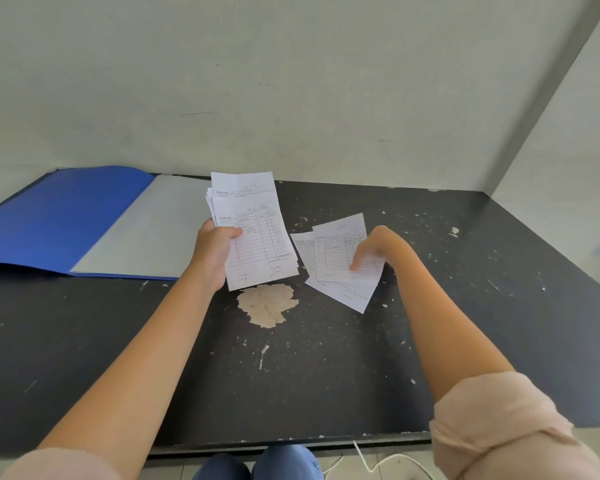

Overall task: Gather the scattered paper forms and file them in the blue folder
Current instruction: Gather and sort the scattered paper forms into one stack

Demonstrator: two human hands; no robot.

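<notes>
Blue folder (59,220): from the head view I saw it lying open at the table's (326,375) far left, a pale sheet showing inside.
Held forms (253,233): white printed slips with handwriting, fanned in a stack above the table.
Left hand (215,251): I had it clamped on that stack, thumb across the front sheet.
Loose forms (340,261): a few overlapping slips lay flat right of centre.
Right hand (368,251): fingers bent down, tips touching the top loose slip; I could not tell whether they gripped it.
Table: black, chipped, with a tan bare patch (267,304) near the stack.
</notes>
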